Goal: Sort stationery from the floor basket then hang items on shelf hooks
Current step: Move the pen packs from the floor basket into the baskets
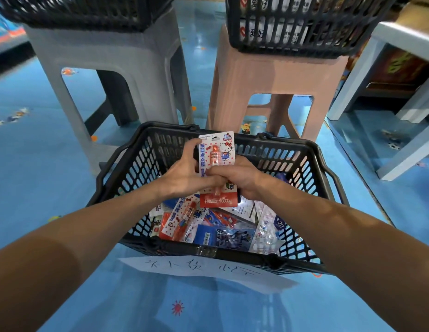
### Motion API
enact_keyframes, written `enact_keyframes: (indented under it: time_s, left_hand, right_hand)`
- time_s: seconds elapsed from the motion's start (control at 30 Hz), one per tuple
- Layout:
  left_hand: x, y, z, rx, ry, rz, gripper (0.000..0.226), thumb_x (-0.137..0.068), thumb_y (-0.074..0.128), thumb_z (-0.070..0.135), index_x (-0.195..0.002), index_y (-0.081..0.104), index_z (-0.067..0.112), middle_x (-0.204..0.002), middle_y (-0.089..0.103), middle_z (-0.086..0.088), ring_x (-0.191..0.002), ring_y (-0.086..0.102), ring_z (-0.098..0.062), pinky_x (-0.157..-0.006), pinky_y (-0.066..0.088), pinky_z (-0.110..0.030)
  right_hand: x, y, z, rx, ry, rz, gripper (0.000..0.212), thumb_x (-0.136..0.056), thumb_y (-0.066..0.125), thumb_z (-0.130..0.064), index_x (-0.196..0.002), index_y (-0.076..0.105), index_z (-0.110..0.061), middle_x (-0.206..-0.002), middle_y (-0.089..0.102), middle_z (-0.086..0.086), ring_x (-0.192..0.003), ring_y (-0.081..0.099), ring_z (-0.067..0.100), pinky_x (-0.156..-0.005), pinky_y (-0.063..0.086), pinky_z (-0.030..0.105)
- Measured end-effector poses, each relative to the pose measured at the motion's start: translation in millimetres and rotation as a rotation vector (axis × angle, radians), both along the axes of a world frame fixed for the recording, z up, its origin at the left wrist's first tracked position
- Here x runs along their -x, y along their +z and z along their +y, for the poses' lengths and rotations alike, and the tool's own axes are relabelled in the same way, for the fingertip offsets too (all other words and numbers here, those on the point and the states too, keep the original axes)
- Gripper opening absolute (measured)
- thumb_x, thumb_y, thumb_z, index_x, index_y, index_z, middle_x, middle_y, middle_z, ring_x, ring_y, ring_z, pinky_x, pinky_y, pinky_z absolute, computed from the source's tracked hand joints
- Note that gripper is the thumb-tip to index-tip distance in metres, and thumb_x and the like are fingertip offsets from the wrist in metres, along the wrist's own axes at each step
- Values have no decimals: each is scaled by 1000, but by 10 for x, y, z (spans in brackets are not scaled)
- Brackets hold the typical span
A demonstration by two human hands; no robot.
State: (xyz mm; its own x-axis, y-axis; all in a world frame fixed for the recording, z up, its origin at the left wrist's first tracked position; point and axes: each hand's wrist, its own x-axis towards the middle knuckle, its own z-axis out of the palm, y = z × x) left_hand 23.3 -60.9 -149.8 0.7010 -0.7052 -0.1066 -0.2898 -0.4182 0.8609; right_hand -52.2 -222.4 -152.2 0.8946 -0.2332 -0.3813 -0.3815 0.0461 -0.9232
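— What do we have in our hands?
— One carded pack (224, 149), white with red dots. It has a cartoon cat printed on it and an orange pen-like tube under a clear blister. We hold it upright over the floor basket (127, 168), its top edge about level with the far rim

— Which hand has it?
— Both. Our left hand (184, 172) is curled round the card's left edge, fingertips near the top. Our right hand (241, 178) is closed over the front at about the middle, covering the lower part of the blister. The two hands touch each other there

— And the basket itself?
— Black plastic mesh, standing on the blue floor (41, 164) just in front of us, handles lowered. Inside we see a loose heap of packs (208, 228): more red-and-white cards on the left, blue and clear ones toward the right. A white paper sheet (208, 271) with handwriting sits against the near rim

— What stands behind it?
— A grey stool (108, 56) on the left and a pink stool (268, 75) on the right, side by side. Each carries another black basket. We cannot make out what the upper left basket (77, 13) holds. The upper right basket (292, 29) shows white packs with printed characters. At the far right we see the pale legs of a shelf unit (400, 152)
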Motion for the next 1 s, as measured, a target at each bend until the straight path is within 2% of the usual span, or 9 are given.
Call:
enact_keyframes:
  time_s: [0.13, 0.3, 0.37, 0.43, 0.5, 0.57, 0.7, 0.8, 1.0]
  left_hand:
    - [-136, -91, 128, -216, 31, 26, 75, -82, 75, 58, -139, 42, 22, -111, 66, -7, -97, 66, -17, -86, 54, -36]
    - [-254, -242, 285, -708, -37, -123, 20, -92, 71, 31, -99, 64, 14, -93, 64, -6, -87, 62, -20, -71, 48, -29]
    - [-265, -316, 285, -870, -125, -180, 26, -93, 68, 35, -84, 59, 12, -84, 58, -4, -77, 56, -19, -62, 41, -28]
    - [-232, -358, 244, -933, -188, -218, 24, -95, 66, 37, -100, 63, 14, -106, 58, -4, -87, 55, -19, -72, 42, -26]
    - [-172, -396, 175, -926, -239, -237, 42, -96, 67, 31, -133, 59, 13, -139, 50, -9, -107, 57, -22, -84, 44, -25]
    - [-139, -448, 118, -910, -237, -249, 50, -96, 67, 27, -141, 53, 11, -152, 45, -10, -120, 57, -24, -90, 44, -25]
    - [-205, -551, 111, -820, -192, -79, 28, -89, 73, 24, -114, 66, 13, -117, 62, -2, -101, 62, -18, -79, 53, -29]
    - [-215, -540, 161, -709, -145, 147, 34, -93, 72, 27, -122, 61, 13, -119, 60, -1, -101, 61, -17, -76, 50, -28]
    - [-173, -392, 122, -260, 108, 443, 13, -109, 48, 28, -116, 58, 32, -106, 77, -5, -94, 76, -27, -84, 60, -45]
  right_hand:
    - [87, -54, -232, 138, 37, 158, 45, -75, 89, -17, -113, 68, -5, -98, 78, 11, -87, 77, 26, -80, 62, 42]
    - [191, -113, -386, 240, 113, 261, 51, -70, 92, -19, -114, 67, -9, -99, 79, 7, -88, 77, 26, -85, 61, 45]
    - [204, -129, -398, 234, 135, 281, 50, -71, 91, -17, -114, 66, -9, -100, 79, 7, -91, 77, 26, -86, 61, 46]
    - [212, -149, -390, 223, 158, 281, 48, -73, 90, -16, -114, 67, -9, -101, 79, 8, -93, 77, 27, -90, 60, 48]
    - [213, -153, -374, 213, 170, 276, 46, -74, 90, -15, -114, 67, -10, -101, 79, 7, -92, 77, 26, -87, 61, 46]
    - [207, -165, -355, 202, 172, 268, 44, -75, 89, -14, -113, 68, -10, -100, 79, 7, -90, 77, 25, -81, 61, 41]
    - [204, -186, -324, 202, 169, 250, 42, -75, 89, -14, -112, 69, -12, -102, 78, 6, -91, 76, 23, -75, 60, 36]
    - [204, -170, -324, 179, 149, 234, 41, -75, 89, -13, -111, 70, -11, -102, 78, 7, -90, 76, 24, -74, 61, 36]
    - [188, -51, -338, -38, 90, 133, 42, -82, 82, -8, -121, 68, -3, -111, 76, 15, -104, 73, 34, -99, 54, 55]
